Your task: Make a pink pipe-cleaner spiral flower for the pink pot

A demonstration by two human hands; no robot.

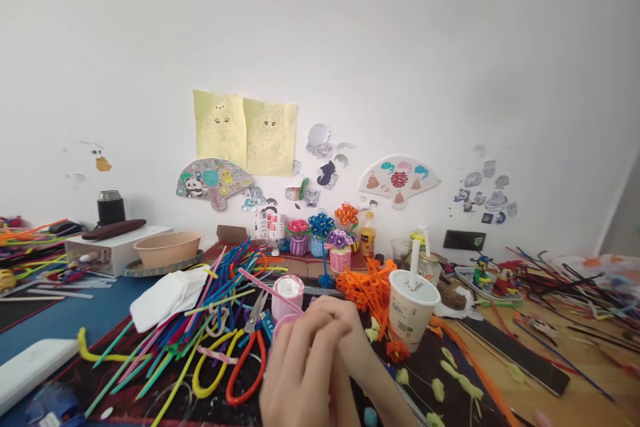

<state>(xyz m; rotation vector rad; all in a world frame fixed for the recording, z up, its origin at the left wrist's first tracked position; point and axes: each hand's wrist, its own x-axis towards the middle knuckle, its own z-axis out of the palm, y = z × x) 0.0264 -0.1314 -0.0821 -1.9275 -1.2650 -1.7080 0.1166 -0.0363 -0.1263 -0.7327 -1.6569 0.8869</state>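
Both my hands meet low in the middle of the head view, above a dark mat. My left hand (pixel 300 373) is in front, its fingers curled and pinched around a pink pipe cleaner (pixel 260 283) that slants up to the left. My right hand (pixel 345 333) lies behind it with fingers bent onto the same pink piece. A small pink pot (pixel 288 293) with white filling stands just beyond the fingers. Red-handled pliers (pixel 250 347) lie to the left of my hands.
A heap of coloured pipe cleaners (pixel 200 320) covers the left of the mat. A paper cup with a straw (pixel 411 310) stands to the right, orange twisted pieces (pixel 367 287) behind it. Small pipe-cleaner flower pots (pixel 330 240), a beige bowl (pixel 167 248) and a bottle (pixel 368 235) line the wall.
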